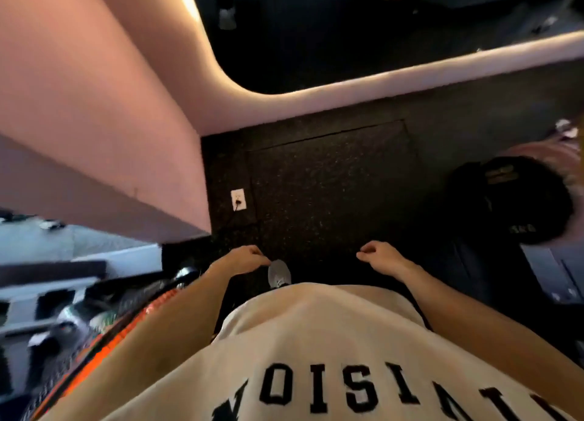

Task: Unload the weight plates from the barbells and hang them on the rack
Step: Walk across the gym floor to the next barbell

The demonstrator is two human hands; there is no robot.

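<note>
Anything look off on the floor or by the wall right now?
Nothing stands out. Both hands, left and right, hang empty over the dark floor. A cord is plugged into the wall outlet; black plates sit at right, blurred.

The cream shirt point(316, 341) carries black block letters, seen upside down, reading roughly "OISI"; the rest is cut off.

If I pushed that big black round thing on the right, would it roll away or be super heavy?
The black weight plate looks thick and wide, so it is probably heavy. It seems to lean among other gear, so a push might tip it rather than roll it. Both the left hand and the right hand hold nothing.
</note>
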